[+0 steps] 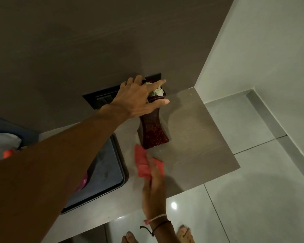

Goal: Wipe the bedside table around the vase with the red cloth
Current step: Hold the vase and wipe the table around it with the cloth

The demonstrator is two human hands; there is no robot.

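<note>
Nearest, the left hand (137,97) closes its grip over the top of the tall dark-red speckled vase (153,130); the right hand (154,188) clutches the crumpled red cloth (144,165) on the grey wood-grain desk (197,137), just beside the vase's base.

Both arms are bare, no sleeves showing. The right wrist carries two bands — a pale twisted string bracelet (158,217) and, nearer, a thin black cord (154,229) with a knotted loose end. The feet (184,233) are bare — toes visible.
</note>
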